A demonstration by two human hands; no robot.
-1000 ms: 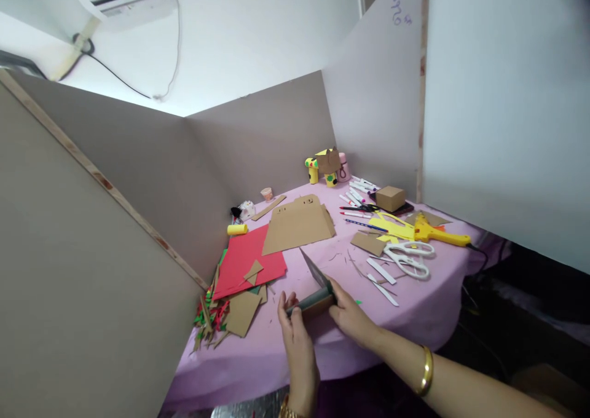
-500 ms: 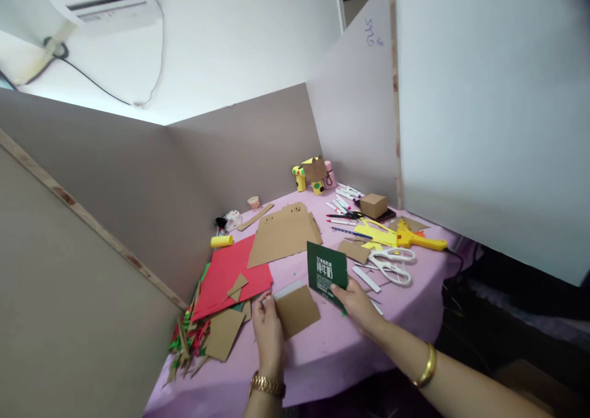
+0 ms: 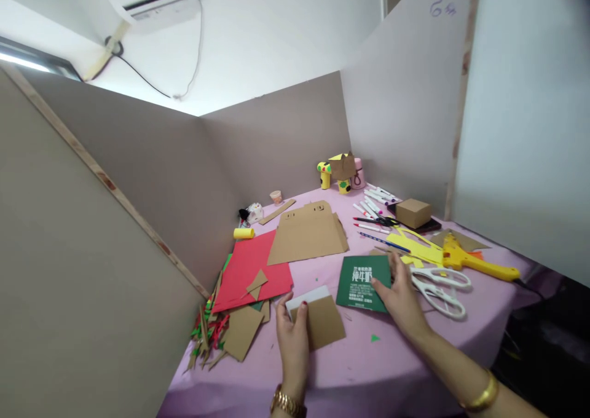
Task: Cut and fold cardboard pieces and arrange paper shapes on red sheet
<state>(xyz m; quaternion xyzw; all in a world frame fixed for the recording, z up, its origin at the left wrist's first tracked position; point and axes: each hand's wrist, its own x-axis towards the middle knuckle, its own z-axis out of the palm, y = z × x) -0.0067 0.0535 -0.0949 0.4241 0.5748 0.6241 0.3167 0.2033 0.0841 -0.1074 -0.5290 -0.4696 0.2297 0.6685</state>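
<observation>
My left hand (image 3: 292, 332) rests on a brown cardboard square (image 3: 322, 323) with a white strip along its far edge, thumb and fingers pinching its left side. To its right lies a green card with white print (image 3: 362, 284), flat on the purple tablecloth (image 3: 369, 369). My right hand (image 3: 401, 295) presses on the card's right edge with fingers bent over it. The two pieces lie side by side, slightly apart.
A red sheet (image 3: 251, 267) and a big folded cardboard piece (image 3: 306, 240) lie behind. Paper scraps (image 3: 212, 332) pile at the left edge. White scissors (image 3: 437, 289), a yellow glue gun (image 3: 474, 261), markers (image 3: 369, 212) and a small brown box (image 3: 412, 212) lie to the right. Partition boards wall three sides.
The green card, first folded against the cardboard, was swung open, held up, and now lies flat to the right. The cardboard square stays under my left hand.
</observation>
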